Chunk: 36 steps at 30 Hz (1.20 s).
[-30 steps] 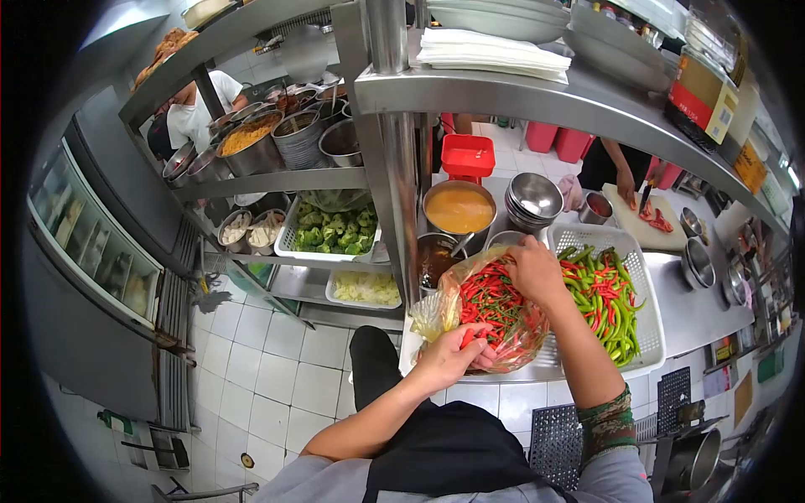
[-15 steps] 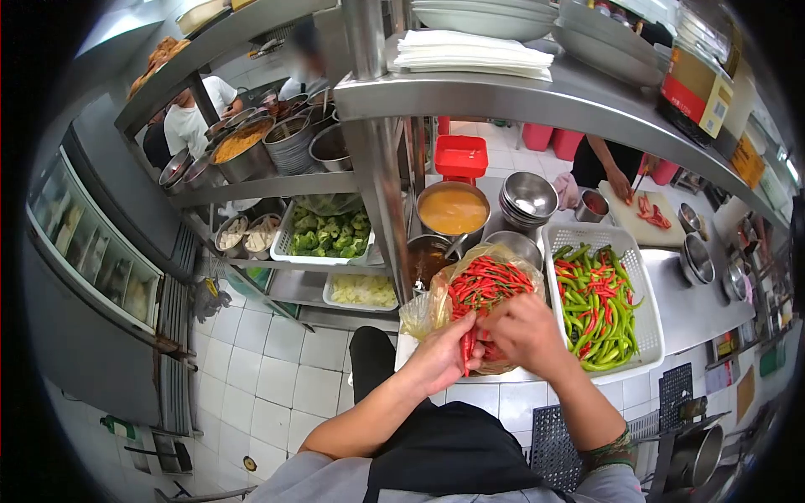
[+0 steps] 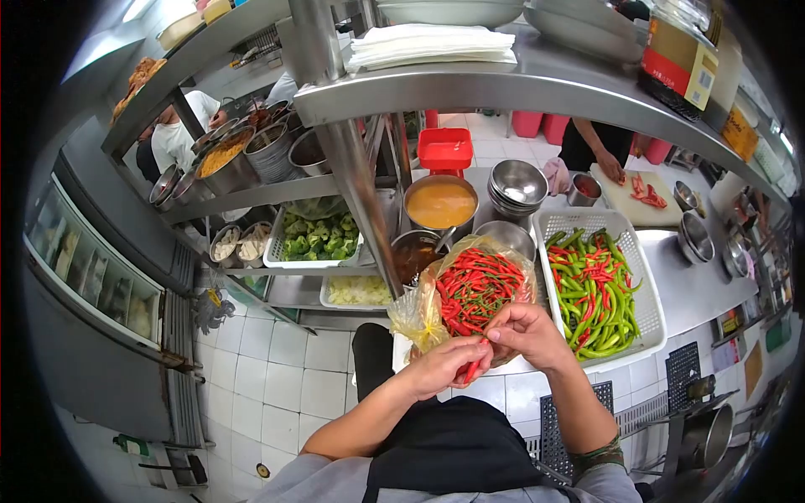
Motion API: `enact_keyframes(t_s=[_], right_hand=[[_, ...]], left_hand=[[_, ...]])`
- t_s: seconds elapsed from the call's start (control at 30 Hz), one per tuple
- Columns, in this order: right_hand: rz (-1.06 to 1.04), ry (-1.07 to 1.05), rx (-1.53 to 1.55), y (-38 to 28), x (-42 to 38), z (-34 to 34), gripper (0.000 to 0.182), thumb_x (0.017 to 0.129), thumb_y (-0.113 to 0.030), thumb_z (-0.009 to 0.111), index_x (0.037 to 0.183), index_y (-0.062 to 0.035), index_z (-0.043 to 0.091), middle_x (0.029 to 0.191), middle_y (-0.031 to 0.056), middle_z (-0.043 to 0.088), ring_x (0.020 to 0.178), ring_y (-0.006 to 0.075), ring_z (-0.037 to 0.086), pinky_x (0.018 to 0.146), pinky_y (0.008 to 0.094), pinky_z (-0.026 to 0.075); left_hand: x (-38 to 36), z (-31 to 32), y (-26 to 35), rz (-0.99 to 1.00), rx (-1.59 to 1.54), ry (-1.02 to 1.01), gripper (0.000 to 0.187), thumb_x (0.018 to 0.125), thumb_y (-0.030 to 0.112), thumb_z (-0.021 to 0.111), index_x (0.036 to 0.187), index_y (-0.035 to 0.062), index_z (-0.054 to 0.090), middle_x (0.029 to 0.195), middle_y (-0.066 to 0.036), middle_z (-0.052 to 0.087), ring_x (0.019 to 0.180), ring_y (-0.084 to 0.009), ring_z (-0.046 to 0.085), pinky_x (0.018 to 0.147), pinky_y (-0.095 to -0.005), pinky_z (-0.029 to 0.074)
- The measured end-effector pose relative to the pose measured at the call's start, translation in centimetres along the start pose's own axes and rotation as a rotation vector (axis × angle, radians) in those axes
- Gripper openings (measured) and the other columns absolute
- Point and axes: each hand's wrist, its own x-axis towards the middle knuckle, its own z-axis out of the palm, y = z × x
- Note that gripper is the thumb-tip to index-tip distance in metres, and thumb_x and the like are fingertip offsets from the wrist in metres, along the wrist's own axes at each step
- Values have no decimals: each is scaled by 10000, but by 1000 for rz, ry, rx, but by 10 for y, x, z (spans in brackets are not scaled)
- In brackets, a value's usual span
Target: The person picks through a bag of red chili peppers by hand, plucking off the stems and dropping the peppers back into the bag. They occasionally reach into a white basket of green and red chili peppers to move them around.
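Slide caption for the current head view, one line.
Left hand holding red chili, right hand beside it, near an open plastic bag of red chilies and a white basket.

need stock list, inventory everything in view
bag: one, yellowish, centre
chillies: many, red, in bag
basket: one, white, right of bag
peppers: many, green/red, in basket
soup: one pot, orange, beyond bag
bowls: one stack, silver, by soup
board: one, pale, beyond basket
broccoli: one tray, green, left shelf
napkins: one stack, white, upper shelf
fridge: one, grey, far left
other kitchenware: many, mixed, all around
co-workers: at least two, white/black clothed, background
left hand: one, bare, holding red chilli
right hand: one, bare, beside left
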Motion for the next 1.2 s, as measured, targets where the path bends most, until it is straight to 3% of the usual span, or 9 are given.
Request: enact_keyframes(t_s=[0.13, 0.23, 0.27, 0.67, 0.87, 0.97, 1.03, 1.1, 1.2], right_hand=[[-63, 31, -46, 7, 4, 11, 85, 895, -66, 707, 864, -28, 637, 756, 39, 660, 641, 118, 627, 557, 263, 504], [-619, 255, -1077, -11, 4, 35, 86, 852, -27, 709, 846, -37, 624, 755, 70, 601, 662, 202, 613, 583, 302, 487], [-684, 290, -1107, -9, 8, 38, 99, 802, -30, 720, 844, -31, 630, 753, 111, 559, 679, 285, 596, 599, 369, 488], [-944, 320, -1222, 16, 43, 34, 156, 737, 26, 738, 820, -31, 618, 703, 97, 564, 599, 248, 581, 531, 356, 468], [-1069, 469, -1260, 18, 51, 26, 108, 799, 3, 709, 843, -17, 612, 724, 113, 531, 599, 275, 560, 533, 385, 457], [-690, 561, -1096, -6, 50, 14, 136, 802, -40, 743, 840, -15, 614, 717, 125, 538, 590, 287, 561, 544, 387, 457], [-419, 402, -1138, -20, 54, -3, 148, 811, -113, 764, 844, -11, 663, 714, 136, 558, 612, 308, 583, 597, 414, 477], [-286, 287, -1166, -28, 63, -17, 138, 819, -137, 758, 850, -17, 695, 710, 137, 565, 624, 329, 595, 623, 428, 485], [-378, 348, -1399, -18, 94, -42, 145, 831, -174, 715, 890, -42, 729, 889, 176, 633, 831, 364, 638, 738, 460, 506]], left_hand=[[-4, -2, -2, -22, -203, -41, 377, 1079, 395, 376, 854, 114, 487, 676, 30, 403, 527, -63, 340, 445, -213, 260], [-1, 2, -2, 0, -438, 78, 385, 1075, 404, 383, 818, 126, 453, 689, 25, 393, 540, -68, 337, 459, -221, 266], [0, 2, -1, 9, -462, 97, 382, 1074, 406, 385, 818, 131, 450, 689, 29, 388, 538, -65, 335, 456, -220, 264], [0, 1, 12, 59, -685, 265, 340, 1072, 371, 411, 816, 152, 454, 676, 61, 363, 527, -46, 320, 428, -196, 250], [1, -1, 14, 113, -768, 234, 340, 1070, 356, 418, 803, 145, 439, 675, 59, 370, 529, -47, 333, 426, -197, 253], [-4, -8, 13, 142, -732, 205, 344, 1069, 353, 407, 809, 131, 442, 682, 44, 386, 533, -55, 346, 427, -202, 261], [-12, -8, 11, 127, -640, 170, 331, 1064, 346, 404, 843, 110, 475, 689, 30, 402, 536, -65, 358, 427, -210, 271], [-18, -6, 8, 69, -638, 162, 275, 1047, 307, 419, 918, 83, 512, 697, 13, 416, 540, -80, 369, 432, -219, 287], [-25, 2, -8, 20, -619, 117, 213, 1013, 244, 446, 1031, 54, 540, 709, -4, 432, 550, -96, 381, 443, -227, 308]])
